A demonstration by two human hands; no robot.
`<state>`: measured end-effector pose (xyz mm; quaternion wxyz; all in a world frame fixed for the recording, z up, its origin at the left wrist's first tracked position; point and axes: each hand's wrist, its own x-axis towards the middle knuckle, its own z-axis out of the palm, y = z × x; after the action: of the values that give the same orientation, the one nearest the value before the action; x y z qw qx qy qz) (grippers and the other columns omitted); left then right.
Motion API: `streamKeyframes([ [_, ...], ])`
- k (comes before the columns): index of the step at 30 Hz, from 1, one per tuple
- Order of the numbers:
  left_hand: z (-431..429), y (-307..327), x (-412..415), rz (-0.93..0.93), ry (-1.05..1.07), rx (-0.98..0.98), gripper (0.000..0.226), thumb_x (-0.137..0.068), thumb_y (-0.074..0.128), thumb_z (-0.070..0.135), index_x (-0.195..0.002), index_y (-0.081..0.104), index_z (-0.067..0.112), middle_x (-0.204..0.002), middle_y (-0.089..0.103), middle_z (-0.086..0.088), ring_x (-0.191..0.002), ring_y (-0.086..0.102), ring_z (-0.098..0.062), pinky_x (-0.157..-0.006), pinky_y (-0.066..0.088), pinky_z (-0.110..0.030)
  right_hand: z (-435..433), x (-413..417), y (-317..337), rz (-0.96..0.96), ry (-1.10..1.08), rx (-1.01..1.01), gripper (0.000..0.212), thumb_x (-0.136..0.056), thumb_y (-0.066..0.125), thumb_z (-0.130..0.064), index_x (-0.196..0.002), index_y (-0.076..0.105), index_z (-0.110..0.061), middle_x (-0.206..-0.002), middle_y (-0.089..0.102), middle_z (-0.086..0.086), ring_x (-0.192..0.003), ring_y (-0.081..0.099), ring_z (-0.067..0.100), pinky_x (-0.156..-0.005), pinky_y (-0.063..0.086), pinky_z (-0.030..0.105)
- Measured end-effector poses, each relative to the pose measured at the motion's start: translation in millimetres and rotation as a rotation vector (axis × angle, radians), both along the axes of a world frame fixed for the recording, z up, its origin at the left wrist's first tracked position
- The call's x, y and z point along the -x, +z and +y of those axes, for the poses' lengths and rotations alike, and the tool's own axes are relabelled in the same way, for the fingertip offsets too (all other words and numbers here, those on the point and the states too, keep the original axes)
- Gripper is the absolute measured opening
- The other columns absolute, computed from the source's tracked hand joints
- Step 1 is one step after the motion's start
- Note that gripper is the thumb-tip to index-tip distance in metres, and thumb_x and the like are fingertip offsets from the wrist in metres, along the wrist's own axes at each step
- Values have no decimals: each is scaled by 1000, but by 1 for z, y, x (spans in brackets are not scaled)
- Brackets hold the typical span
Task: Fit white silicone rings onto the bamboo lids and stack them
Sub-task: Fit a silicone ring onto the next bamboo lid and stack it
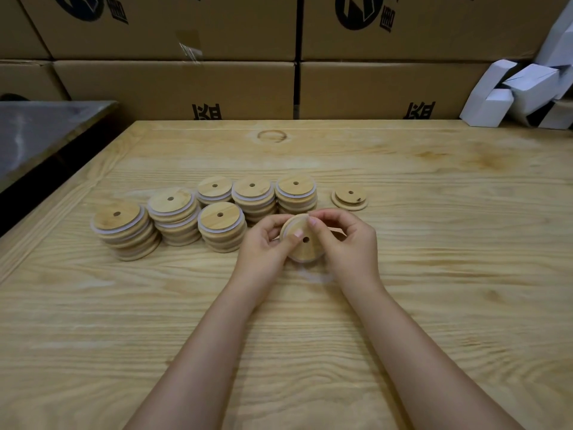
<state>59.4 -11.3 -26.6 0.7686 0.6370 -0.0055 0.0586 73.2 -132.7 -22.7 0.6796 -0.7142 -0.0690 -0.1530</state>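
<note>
A round bamboo lid with a small centre hole is held between both hands above the wooden table. My left hand grips its left edge with the thumb on its face. My right hand pinches the upper rim, where a white silicone ring shows along the edge. Behind them stand several stacks of ringed lids. A single bamboo lid without a visible ring lies flat to the right of the stacks.
Brown cardboard boxes form a wall at the table's far edge. White folded cartons are piled at the back right. A dark tray-like surface sits beyond the table's left edge.
</note>
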Motion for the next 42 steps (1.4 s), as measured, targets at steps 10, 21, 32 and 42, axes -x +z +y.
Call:
streamKeyframes([
  [10,-2,0,-3,-23,60,75,26,-88,52,-9,-95,56,16,-88,66,-1,-76,63,-7,-72,53,-19,3,1,0,-31,-68,-34,20,-79,71,-2,-72,67,-19,-78,70,-10,-76,65,1,-75,50,18],
  [21,2,1,-2,1,83,73,29,-89,48,-11,-95,57,17,-89,66,-1,-84,62,-13,-84,49,-31,0,-2,1,25,31,-96,18,-79,70,-1,-72,69,-17,-75,70,-9,-72,65,1,-72,50,16],
  [32,4,7,1,89,47,152,16,-92,51,3,-100,62,12,-79,71,1,-71,65,-13,-59,55,-31,-8,-1,4,11,124,-94,18,-88,55,-9,-79,69,-14,-77,71,0,-77,65,18,-74,53,37],
  [42,14,16,0,228,-24,318,24,-91,46,3,-110,60,10,-88,74,-6,-35,53,-16,-32,36,-15,-8,7,3,-273,95,281,22,-84,65,0,-86,71,-21,-83,70,-9,-80,64,3,-71,46,13],
])
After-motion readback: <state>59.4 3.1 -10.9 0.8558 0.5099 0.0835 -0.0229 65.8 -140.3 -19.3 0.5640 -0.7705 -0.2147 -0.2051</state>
